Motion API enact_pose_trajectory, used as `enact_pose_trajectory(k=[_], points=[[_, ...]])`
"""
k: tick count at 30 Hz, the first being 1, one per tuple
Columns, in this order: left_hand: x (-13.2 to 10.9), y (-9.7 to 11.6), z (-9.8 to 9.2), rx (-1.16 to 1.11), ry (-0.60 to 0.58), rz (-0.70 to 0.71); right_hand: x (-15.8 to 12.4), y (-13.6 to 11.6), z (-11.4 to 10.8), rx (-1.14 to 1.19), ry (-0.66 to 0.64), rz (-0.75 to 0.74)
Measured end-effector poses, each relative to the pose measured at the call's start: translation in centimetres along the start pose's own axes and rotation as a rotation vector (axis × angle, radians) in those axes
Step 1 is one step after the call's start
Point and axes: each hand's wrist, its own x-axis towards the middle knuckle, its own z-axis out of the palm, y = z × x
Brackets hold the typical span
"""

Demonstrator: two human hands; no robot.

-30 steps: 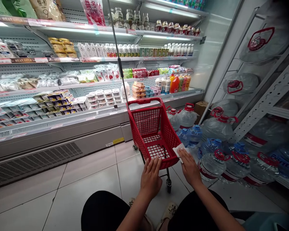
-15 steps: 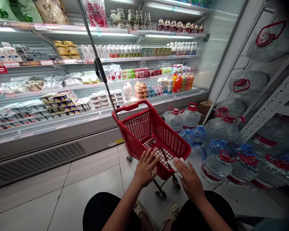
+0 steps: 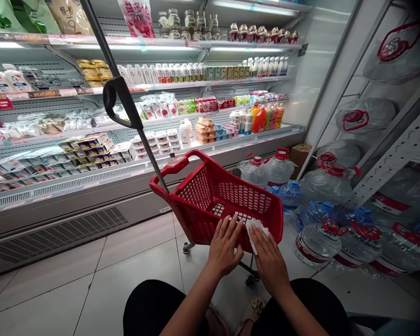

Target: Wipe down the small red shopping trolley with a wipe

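Note:
A red plastic shopping basket cart (image 3: 203,233) on wheels stands in front of my knees, its long pole handle (image 3: 126,105) slanting up to the left. My left hand (image 3: 226,247) lies with fingers stretched against the cart's near side, holding nothing. Just to its right, my right hand (image 3: 271,259) presses a folded white wipe (image 3: 251,233) against the near rim. The wipe is partly hidden under the fingers. Through the grid walls and floor of the basket, no goods show inside.
Behind the cart runs an open refrigerated shelf (image 3: 154,158) stocked with bottles, tubs and packs. On the right, several large water bottles (image 3: 316,242) with red handles stand on the tiled floor (image 3: 136,261) beside a white perforated rack post (image 3: 388,161).
The cart has turned and tipped, its pole handle swinging left and closer to me. Both hands have come against its near side, the right one still holding the wipe.

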Motion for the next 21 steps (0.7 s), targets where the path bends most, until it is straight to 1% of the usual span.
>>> enact_pose_trajectory(k=[2,4,6,10,12,13,14,16,19,21], points=[[0.3,-0.6,-0.6,0.019,-0.013,0.059,0.7,0.9,0.1,-0.009,0.010,-0.018],[0.4,-1.7,-1.4,0.047,0.002,0.078,0.9,2.6,0.2,-0.016,0.030,-0.026],[0.1,-3.3,-2.7,0.077,0.035,0.044,0.5,4.8,0.4,-0.019,0.050,-0.001],[-1.1,-6.6,-5.9,0.139,0.091,-0.065,-0.7,8.8,0.7,-0.010,0.077,0.120],[-1.6,-7.4,-7.1,0.157,0.104,-0.095,-0.8,9.7,0.8,0.005,0.092,0.174],[-1.7,-7.4,-7.5,0.157,0.109,-0.102,-0.6,9.7,0.9,0.012,0.096,0.193],[-1.7,-7.2,-7.6,0.151,0.112,-0.107,-0.3,9.3,0.9,0.020,0.099,0.202],[-1.5,-6.2,-7.4,0.129,0.111,-0.110,0.8,7.4,1.1,0.038,0.100,0.176],[-0.9,-4.3,-6.6,0.097,0.100,-0.123,3.1,2.4,1.4,0.082,0.080,0.025],[-0.8,-3.5,-6.4,0.076,0.104,-0.127,4.5,-1.0,1.7,0.118,0.055,-0.065]])
